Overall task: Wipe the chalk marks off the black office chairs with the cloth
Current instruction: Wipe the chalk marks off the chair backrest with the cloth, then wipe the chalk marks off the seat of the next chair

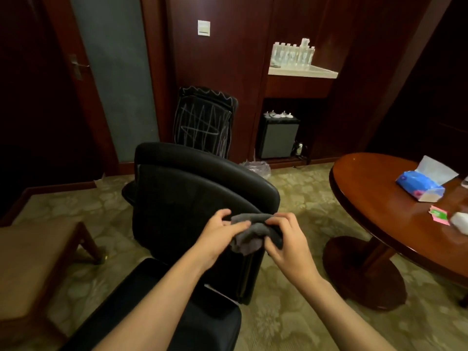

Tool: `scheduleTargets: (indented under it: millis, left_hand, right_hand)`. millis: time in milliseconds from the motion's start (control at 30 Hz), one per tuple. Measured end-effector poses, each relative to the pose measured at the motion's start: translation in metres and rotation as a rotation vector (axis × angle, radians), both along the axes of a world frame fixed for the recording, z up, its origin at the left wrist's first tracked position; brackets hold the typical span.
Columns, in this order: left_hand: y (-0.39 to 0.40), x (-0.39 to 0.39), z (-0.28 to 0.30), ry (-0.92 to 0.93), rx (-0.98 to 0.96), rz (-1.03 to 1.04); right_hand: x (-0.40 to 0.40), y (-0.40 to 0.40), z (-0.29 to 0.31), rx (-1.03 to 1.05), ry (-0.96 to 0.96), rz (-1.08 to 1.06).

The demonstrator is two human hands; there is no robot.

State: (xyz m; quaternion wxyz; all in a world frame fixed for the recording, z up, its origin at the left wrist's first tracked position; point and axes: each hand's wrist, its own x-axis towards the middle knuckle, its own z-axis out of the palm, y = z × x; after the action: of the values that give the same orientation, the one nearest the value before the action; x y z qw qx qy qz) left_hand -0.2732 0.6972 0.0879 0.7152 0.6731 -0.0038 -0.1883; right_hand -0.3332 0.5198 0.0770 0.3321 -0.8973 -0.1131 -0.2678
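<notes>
Both my left hand [217, 230] and right hand [285, 236] pinched the bunched cloth [253, 231]; wiping wadded risked smearing chalk across the chair [192, 191].

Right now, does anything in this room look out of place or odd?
Yes: the far chair by the wall is scrawled with white chalk zigzags across its black back. A crumpled plastic bag also lies loose on the carpet nearby. The near chair looks clean.

A black office chair [197, 198] blocks the middle of the room, its back close in front of both hands. Open carpet [298, 193] lies to its right before the round table [379, 211]; a wooden stool [38, 262] crowds the near left.
</notes>
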Motion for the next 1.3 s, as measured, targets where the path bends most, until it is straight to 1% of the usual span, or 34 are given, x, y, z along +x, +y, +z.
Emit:
scheduleTargets:
  millis: [67, 100, 133, 200, 233, 267, 367, 467, 533, 567, 667, 733, 800, 833, 933, 1033, 1067, 1100, 1133, 1200, 1233, 1267, 1300]
  left_hand:
    - [-0.012, -0.003, 0.007, -0.05, 0.044, -0.075]
    - [-0.018, -0.005, 0.012, -0.087, 0.068, -0.075]
    - [-0.026, -0.007, 0.015, -0.118, 0.086, -0.046]
    - [-0.045, -0.007, 0.025, -0.209, 0.175, 0.017]
    - [-0.056, -0.005, 0.031, -0.276, 0.24, 0.034]
    - [-0.069, -0.003, 0.035, -0.343, 0.291, 0.042]
    - [-0.111, -0.003, 0.049, -0.461, 0.327, 0.092]
    - [-0.141, 0.001, 0.048, -0.479, 0.351, 0.19]
    - [-0.156, 0.004, 0.044, -0.402, 0.337, 0.254]
    - [-0.161, 0.007, 0.041, -0.315, 0.287, 0.284]
    - [-0.179, 0.017, 0.036, -0.061, 0.042, 0.329]
    - [-0.192, 0.022, 0.034, -0.002, -0.068, 0.374]
    - [-0.206, 0.032, 0.033, -0.05, -0.088, 0.434]
    - [-0.213, 0.039, 0.033, -0.109, -0.051, 0.46]
    - [-0.231, 0.069, 0.026, -0.295, 0.154, 0.525]
    - [-0.245, 0.106, 0.013, -0.348, 0.286, 0.592]
    - [-0.248, 0.122, 0.006, -0.337, 0.288, 0.613]
    - [-0.249, 0.139, -0.002, -0.304, 0.247, 0.636]
    - [-0.251, 0.155, -0.009, -0.235, 0.139, 0.671]
    - [-0.252, 0.185, -0.018, -0.042, -0.162, 0.75]
    - [-0.252, 0.2, -0.022, 0.02, -0.257, 0.798]
    - [-0.253, 0.213, -0.027, 0.037, -0.264, 0.843]
    - [-0.253, 0.226, -0.033, 0.033, -0.244, 0.875]
  right_hand:
    - [0.001, -0.02, 0.004, 0.099, 0.035, 0.092]
    - [0.001, -0.031, 0.008, 0.166, 0.069, 0.155]
    - [0.002, -0.043, 0.012, 0.253, 0.124, 0.208]
    - [0.004, -0.063, 0.023, 0.519, 0.29, 0.28]
    - [0.007, -0.075, 0.028, 0.628, 0.361, 0.291]
    - [0.014, -0.089, 0.031, 0.683, 0.407, 0.275]
    - [0.038, -0.13, 0.034, 0.81, 0.526, 0.227]
    - [0.054, -0.16, 0.023, 0.833, 0.567, 0.235]
    - [0.063, -0.171, 0.021, 0.846, 0.562, 0.255]
    - [0.068, -0.175, 0.022, 0.844, 0.538, 0.26]
    - [0.085, -0.182, 0.024, 0.863, 0.473, 0.212]
    - [0.098, -0.186, 0.023, 0.895, 0.498, 0.188]
    - [0.113, -0.191, 0.021, 0.868, 0.534, 0.176]
    - [0.122, -0.194, 0.021, 0.848, 0.539, 0.173]
    - [0.152, -0.2, 0.023, 0.775, 0.479, 0.154]
    - [0.191, -0.202, 0.018, 0.664, 0.417, 0.125]
    - [0.207, -0.203, 0.014, 0.63, 0.408, 0.116]
    - [0.223, -0.205, 0.009, 0.615, 0.415, 0.116]
    - [0.241, -0.207, 0.004, 0.628, 0.446, 0.121]
    - [0.277, -0.214, -0.003, 0.736, 0.572, 0.157]
    - [0.296, -0.217, -0.005, 0.802, 0.668, 0.187]
    - [0.315, -0.221, -0.007, 0.851, 0.778, 0.23]
    - [0.333, -0.222, -0.008, 0.857, 0.874, 0.276]
